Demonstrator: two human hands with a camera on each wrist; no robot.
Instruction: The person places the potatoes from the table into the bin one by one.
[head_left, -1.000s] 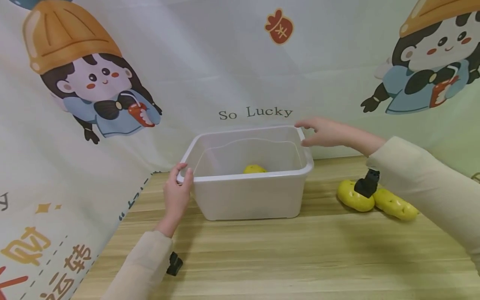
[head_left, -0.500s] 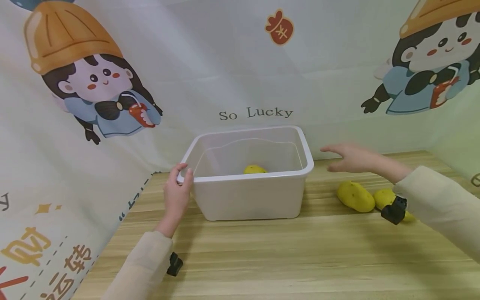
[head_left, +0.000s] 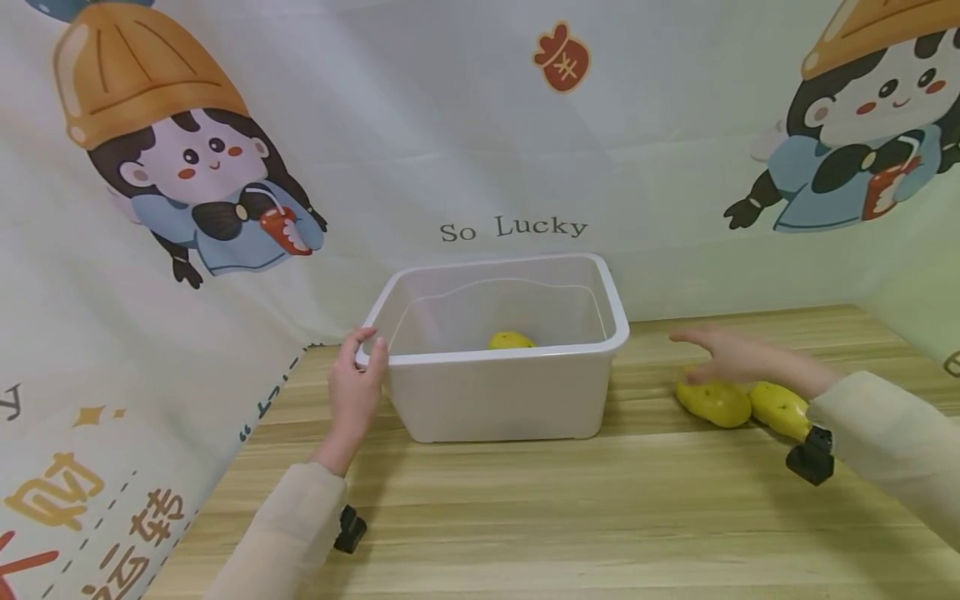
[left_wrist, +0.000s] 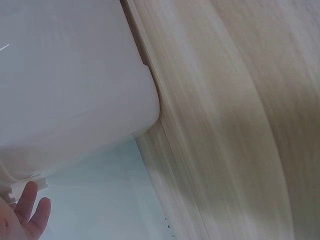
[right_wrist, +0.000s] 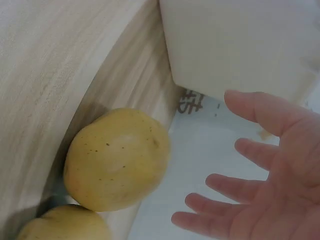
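Observation:
A white plastic bin (head_left: 498,400) stands near the back of the wooden table, with a yellow potato (head_left: 511,340) partly visible inside. My left hand (head_left: 356,390) holds the bin's front left corner, thumb and fingers over the rim; the left wrist view shows its fingers (left_wrist: 39,215) beside the bin wall. To the bin's right lie two more potatoes touching or nearly touching, the nearer-left potato (head_left: 716,404) and the right potato (head_left: 780,410). Above them hovers my right hand (head_left: 738,358), fingers spread and holding nothing. In the right wrist view a gap separates it from the speckled potato (right_wrist: 117,159).
A printed cloth backdrop (head_left: 465,150) hangs right behind the bin and along the left side. Bare wooden tabletop (head_left: 525,517) extends in front of the bin. A black wrist camera (head_left: 812,457) sits under the right sleeve, close to the right potato.
My right hand has moved from the bin's right rim, rightward and down, to above the potatoes. My left hand stays on the bin, and the bin has not moved.

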